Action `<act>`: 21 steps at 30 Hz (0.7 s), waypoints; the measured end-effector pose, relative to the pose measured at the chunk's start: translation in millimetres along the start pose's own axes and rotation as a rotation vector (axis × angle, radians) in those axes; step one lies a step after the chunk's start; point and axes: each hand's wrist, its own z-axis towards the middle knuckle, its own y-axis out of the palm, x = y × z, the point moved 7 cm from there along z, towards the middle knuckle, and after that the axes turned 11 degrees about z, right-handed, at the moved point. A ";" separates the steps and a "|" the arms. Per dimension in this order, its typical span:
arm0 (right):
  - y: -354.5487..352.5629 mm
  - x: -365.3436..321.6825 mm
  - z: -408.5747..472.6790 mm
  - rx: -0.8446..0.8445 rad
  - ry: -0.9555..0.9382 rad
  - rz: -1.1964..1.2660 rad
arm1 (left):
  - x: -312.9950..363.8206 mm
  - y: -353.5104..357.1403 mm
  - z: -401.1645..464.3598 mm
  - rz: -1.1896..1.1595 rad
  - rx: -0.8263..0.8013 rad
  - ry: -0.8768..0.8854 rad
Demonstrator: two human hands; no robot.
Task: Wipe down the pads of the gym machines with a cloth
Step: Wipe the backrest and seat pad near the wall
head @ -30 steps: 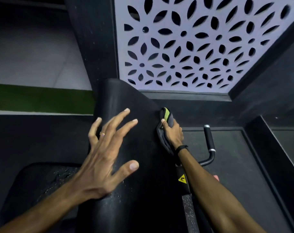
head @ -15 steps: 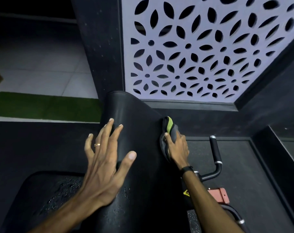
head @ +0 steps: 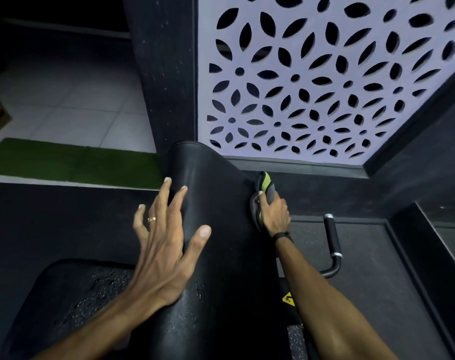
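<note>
A tall black back pad (head: 216, 203) of a gym machine rises in the middle of the view, speckled with water drops low down. My left hand (head: 166, 245) lies spread on its left face, fingers straight and thumb out. My right hand (head: 273, 214) grips a grey and lime-green cloth (head: 266, 187) and holds it against the pad's right edge. A black seat pad (head: 73, 289), wet with droplets, sits at the lower left.
A black handle bar (head: 333, 237) with silver rings stands right of the pad. A yellow warning sticker (head: 288, 299) shows on the frame. Behind are a white patterned screen (head: 312, 81), a black pillar (head: 164, 74), a green mat (head: 73, 162) and grey tiles.
My right hand with the cloth has slid slightly up along the pad's right edge. My left hand stays spread on the pad, fingers reaching a little higher.
</note>
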 end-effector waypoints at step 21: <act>9.9 -39.8 36.3 0.082 0.010 -0.042 | -1.1 15.6 3.6 0.122 -0.155 0.021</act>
